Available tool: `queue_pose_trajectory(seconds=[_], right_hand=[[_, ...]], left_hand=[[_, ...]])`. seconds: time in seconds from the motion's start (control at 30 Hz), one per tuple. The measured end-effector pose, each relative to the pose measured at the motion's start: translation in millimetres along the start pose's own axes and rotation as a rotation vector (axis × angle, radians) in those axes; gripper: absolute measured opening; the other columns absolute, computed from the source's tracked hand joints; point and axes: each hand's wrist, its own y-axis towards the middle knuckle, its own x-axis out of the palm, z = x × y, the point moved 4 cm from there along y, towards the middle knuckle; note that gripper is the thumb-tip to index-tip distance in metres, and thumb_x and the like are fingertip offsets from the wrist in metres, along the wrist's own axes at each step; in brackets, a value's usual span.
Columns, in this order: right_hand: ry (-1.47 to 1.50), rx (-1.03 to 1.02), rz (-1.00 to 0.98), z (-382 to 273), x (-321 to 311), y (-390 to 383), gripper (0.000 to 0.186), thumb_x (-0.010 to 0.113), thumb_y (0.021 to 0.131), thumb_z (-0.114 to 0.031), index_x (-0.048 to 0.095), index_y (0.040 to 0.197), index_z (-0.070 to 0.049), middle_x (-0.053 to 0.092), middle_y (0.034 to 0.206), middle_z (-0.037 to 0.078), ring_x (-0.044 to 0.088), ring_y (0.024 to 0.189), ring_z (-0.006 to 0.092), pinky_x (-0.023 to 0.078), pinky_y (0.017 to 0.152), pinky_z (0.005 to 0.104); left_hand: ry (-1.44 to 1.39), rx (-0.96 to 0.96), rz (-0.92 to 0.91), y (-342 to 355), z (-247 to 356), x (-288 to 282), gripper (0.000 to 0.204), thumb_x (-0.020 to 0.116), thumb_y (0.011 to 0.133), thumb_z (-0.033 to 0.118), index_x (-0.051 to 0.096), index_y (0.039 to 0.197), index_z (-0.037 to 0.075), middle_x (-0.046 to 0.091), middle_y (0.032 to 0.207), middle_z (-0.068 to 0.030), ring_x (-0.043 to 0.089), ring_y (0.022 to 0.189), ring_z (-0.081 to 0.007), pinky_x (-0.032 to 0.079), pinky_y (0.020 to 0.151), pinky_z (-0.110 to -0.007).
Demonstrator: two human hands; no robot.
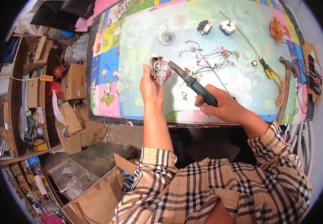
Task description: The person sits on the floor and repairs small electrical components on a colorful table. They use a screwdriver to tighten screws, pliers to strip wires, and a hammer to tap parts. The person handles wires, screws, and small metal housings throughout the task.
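My left hand (152,89) is closed around a small clear plastic part (161,73) with a whitish, dirty metal piece (155,62) at its top, held up above the table. In my right hand (224,106) are dark-jawed pliers (198,89) with green handles. Their jaw end points left and meets or nearly meets the right side of the clear part; I cannot tell whether it grips. Beneath the pliers two tiny round pieces (184,96) lie on the table. A bundle of thin coloured wires (224,56) lies just beyond them.
On the patterned table mat (135,100) lie a coiled spring (167,37), a black-and-white part (204,27), a white motor-like part (227,27), a long screwdriver (245,35), yellow-handled scissors (271,71), a hammer (286,86) and copper wire (276,30). Shelves (16,93) and cardboard boxes (74,82) stand left.
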Motion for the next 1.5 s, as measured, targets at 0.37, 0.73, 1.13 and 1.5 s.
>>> queue_pose_trajectory(seconds=[0.37,0.73,1.13,1.5], right_hand=[[-0.081,-0.067,-0.031,-4,0,-2,0.02,0.065,0.086,-0.01,0.058,0.104,-0.005,0.056,0.098,0.002,0.053,0.09,0.0123,0.044,0.085,0.0294],[0.365,0.062,-0.049,-3,1,-2,0.017,0.064,0.089,-0.011,0.06,0.1,0.001,0.059,0.087,0.005,0.059,0.075,0.011,0.052,0.07,0.0267],[0.346,0.099,-0.03,-1,1,-3,0.016,0.064,0.089,-0.012,0.06,0.097,0.001,0.058,0.085,0.005,0.06,0.074,0.0118,0.053,0.069,0.0265],[-0.534,-0.135,0.324,-2,-34,-5,0.02,0.068,0.078,-0.01,0.063,0.094,0.001,0.056,0.093,0.019,0.058,0.083,0.0342,0.048,0.078,0.0403]], left_hand=[[-0.08,0.005,-0.225,3,-2,-1,0.044,0.041,0.102,0.036,0.056,0.121,0.0,0.063,0.117,-0.0145,0.063,0.101,-0.0255,0.051,0.085,-0.044],[0.137,0.157,-0.207,-6,5,13,0.045,0.045,0.101,0.032,0.054,0.124,-0.005,0.063,0.112,-0.0126,0.062,0.097,-0.019,0.05,0.087,-0.034],[0.339,0.236,-0.114,-5,5,8,0.05,0.059,0.095,0.027,0.049,0.13,-0.008,0.056,0.125,-0.0141,0.054,0.11,-0.018,0.04,0.098,-0.033],[-0.013,0.042,-0.207,-2,4,7,0.049,0.055,0.095,0.04,0.054,0.121,-0.001,0.062,0.119,-0.0144,0.062,0.104,-0.0263,0.053,0.09,-0.044]])
